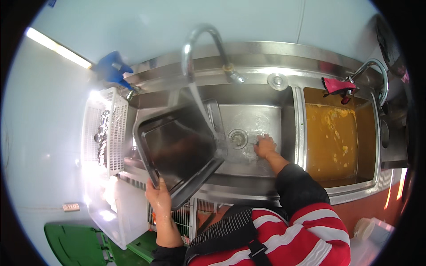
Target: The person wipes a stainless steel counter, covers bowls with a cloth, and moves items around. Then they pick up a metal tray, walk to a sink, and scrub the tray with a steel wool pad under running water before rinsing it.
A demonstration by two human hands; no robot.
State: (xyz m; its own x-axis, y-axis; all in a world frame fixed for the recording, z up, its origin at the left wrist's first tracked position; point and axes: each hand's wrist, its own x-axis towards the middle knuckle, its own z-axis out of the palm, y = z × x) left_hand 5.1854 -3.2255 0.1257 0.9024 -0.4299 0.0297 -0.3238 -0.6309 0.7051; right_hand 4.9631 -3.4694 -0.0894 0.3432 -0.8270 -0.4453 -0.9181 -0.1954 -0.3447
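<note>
My left hand (159, 197) grips the near left rim of a dark rectangular metal baking tray (179, 143), held tilted over the left part of the steel sink (246, 116). Water runs from the curved chrome faucet (187, 56) onto the tray's right side. My right hand (265, 146) is low in the basin, right of the drain (237, 139), fingers spread towards the wet bottom. Something small and dark shows by its fingers; whether it is held cannot be told.
Right of the divider, a second basin (332, 143) holds brownish-orange water with floating bits. A pink cloth or glove (337, 87) hangs by the second faucet (386, 79). A white plastic basket (118, 133) with metal utensils stands left. A green bin (76, 244) is lower left.
</note>
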